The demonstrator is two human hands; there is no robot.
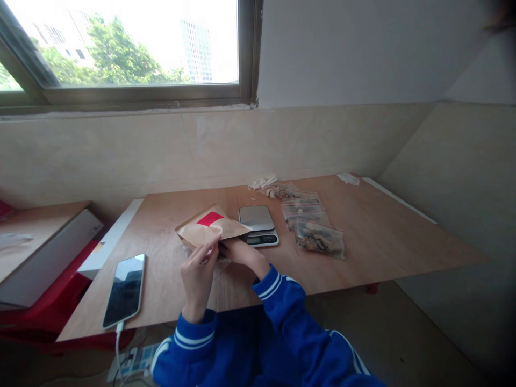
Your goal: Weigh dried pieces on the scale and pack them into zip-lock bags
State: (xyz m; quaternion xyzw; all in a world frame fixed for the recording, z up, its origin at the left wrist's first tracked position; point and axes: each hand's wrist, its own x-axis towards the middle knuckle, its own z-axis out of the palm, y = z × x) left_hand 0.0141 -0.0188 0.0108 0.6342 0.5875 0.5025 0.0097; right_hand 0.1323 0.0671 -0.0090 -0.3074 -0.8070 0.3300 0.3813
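Observation:
A brown paper bag (191, 231) with a red label (210, 218) lies tilted in front of me, its opening towards my hands. My left hand (197, 273) is closed, pinching the bag's near edge between thumb and fingers. At that opening is my right hand (245, 254); its fingers are hidden in or under the bag, so I cannot tell how they are held. Some clear plastic (221, 265) shows beneath my hands. Just behind my right hand stands a small digital kitchen scale (257, 217), partly overlapped by the bag's corner.
Several zip bags of dried brown pieces (320, 239) lie right of the scale. Behind it are pale strips (264, 183). A crumpled white piece (349, 178) sits at the back right. A phone (124, 290) with a plugged cable (118, 346) rests at the table's left edge.

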